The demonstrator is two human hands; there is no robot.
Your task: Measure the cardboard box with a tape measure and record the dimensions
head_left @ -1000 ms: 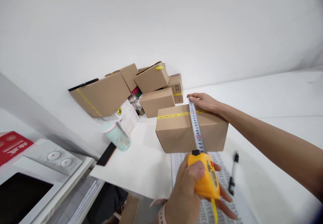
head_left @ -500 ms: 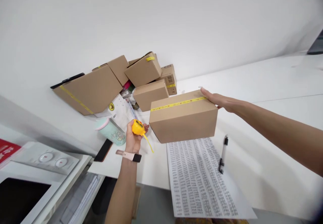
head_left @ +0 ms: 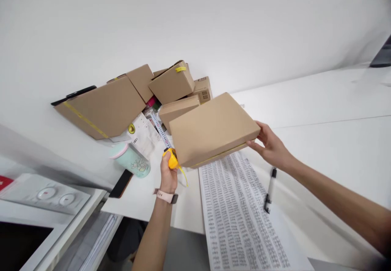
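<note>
My right hand grips the right end of a brown cardboard box and holds it tipped up off the white table. A strip of yellow tape runs along the box's lower edge. My left hand, with a pink watch strap on the wrist, is closed round a yellow tape measure just left of the box. A short length of its blade sticks out up and to the left. Under the box lies a printed sheet covered in rows of small text.
A black and white pen lies right of the sheet. Several cardboard boxes are piled against the wall. A mint cup lies on its side by a dark phone. A lower white unit stands at the left.
The tape was stretched across the box top, then drawn back as my left hand moved to the box's left. My right hand has tipped the box over, taped side now underneath.
</note>
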